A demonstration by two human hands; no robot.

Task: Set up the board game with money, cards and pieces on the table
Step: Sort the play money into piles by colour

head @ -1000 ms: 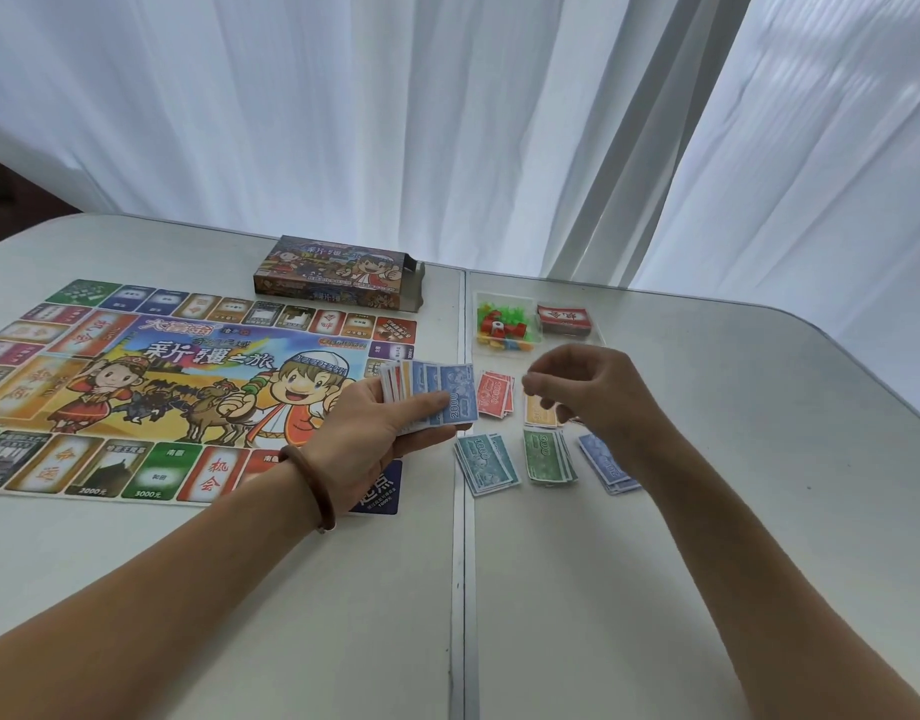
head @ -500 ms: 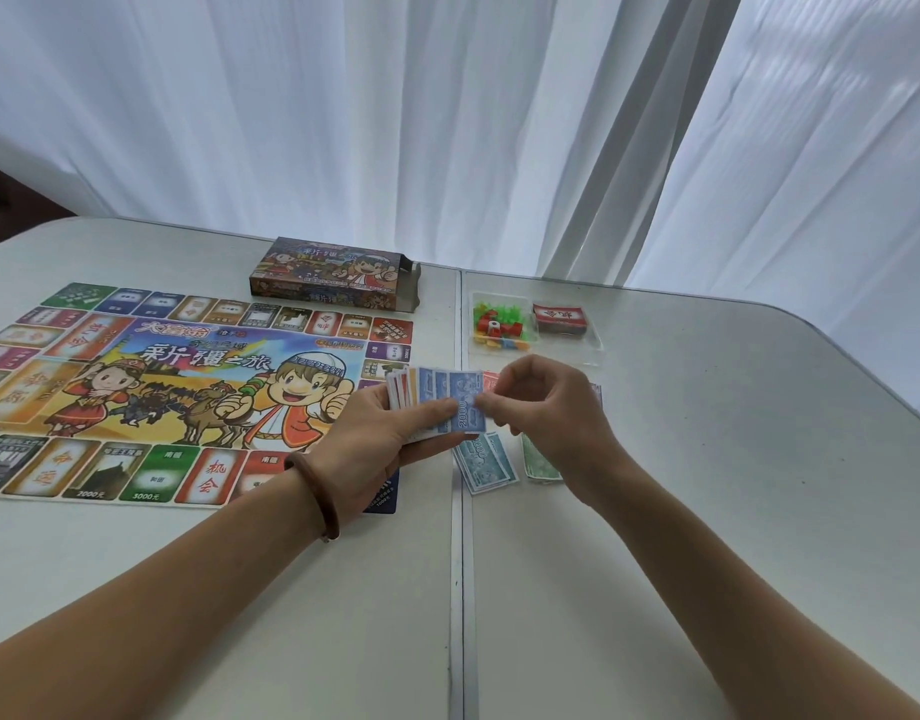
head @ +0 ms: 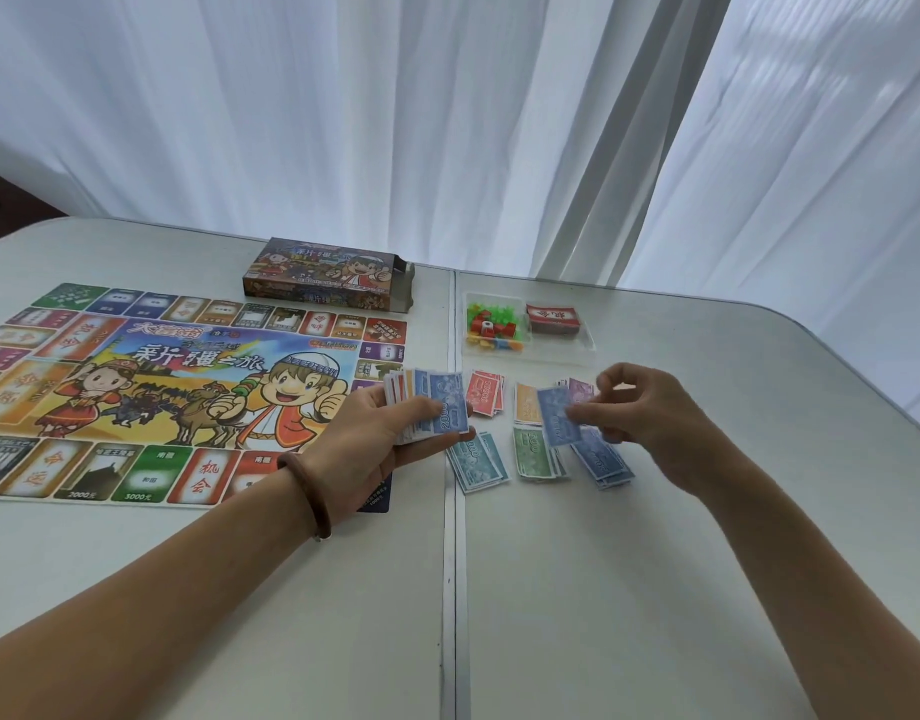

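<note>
My left hand (head: 374, 439) holds a fanned stack of play money (head: 429, 405), a blue note on top. My right hand (head: 650, 413) pinches a single blue note (head: 557, 414) above the sorted piles. On the table lie a red pile (head: 484, 393), an orange pile (head: 526, 402), a purple pile (head: 580, 389), a teal pile (head: 476, 459), a green pile (head: 538, 454) and a blue pile (head: 603, 462). The colourful game board (head: 151, 387) lies flat to the left. A clear tray (head: 582, 345) holds small plastic pieces (head: 491, 327) and a red card deck (head: 554, 319).
The game box (head: 325, 272) lies behind the board near the white curtain (head: 447, 122). A seam (head: 450, 563) runs between the two table halves. The table's right edge (head: 863, 366) curves away at the far right.
My right hand came to the stack in my left hand, took one blue note off it, and has now carried that note to the right over the piles.
</note>
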